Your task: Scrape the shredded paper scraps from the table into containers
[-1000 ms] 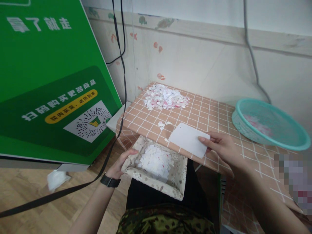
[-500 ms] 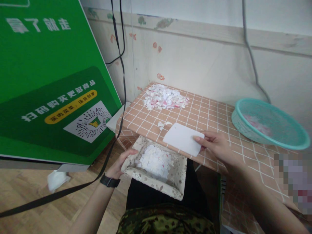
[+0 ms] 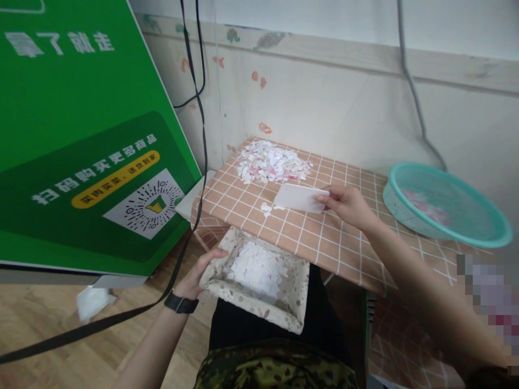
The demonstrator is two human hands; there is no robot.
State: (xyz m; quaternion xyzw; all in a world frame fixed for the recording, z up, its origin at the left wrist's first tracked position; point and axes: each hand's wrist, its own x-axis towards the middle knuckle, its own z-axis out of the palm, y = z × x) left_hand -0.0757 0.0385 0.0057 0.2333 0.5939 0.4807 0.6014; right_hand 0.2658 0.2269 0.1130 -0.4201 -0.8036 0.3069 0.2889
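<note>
My left hand grips the left end of a cloth-lined basket with a floral pattern, held below the table's front edge. Inside it lies a heap of white paper scraps. Between the thumb and fingers of my right hand is a thin white scraper card, tilted over the table. A few loose scraps lie by the card's left end. Behind the card a larger pile of white and pinkish scraps rests on the checked tablecloth.
A turquoise mesh basket with pinkish scraps stands at the table's right. On the left a large green sign leans beside hanging black cables. A white plastic bag lies on the wooden floor. The wall runs behind the table.
My right hand has moved the white scraper card away from the table's front edge, toward the large pile, and tilted it. My left hand and the cloth-lined basket stay nearly in place.
</note>
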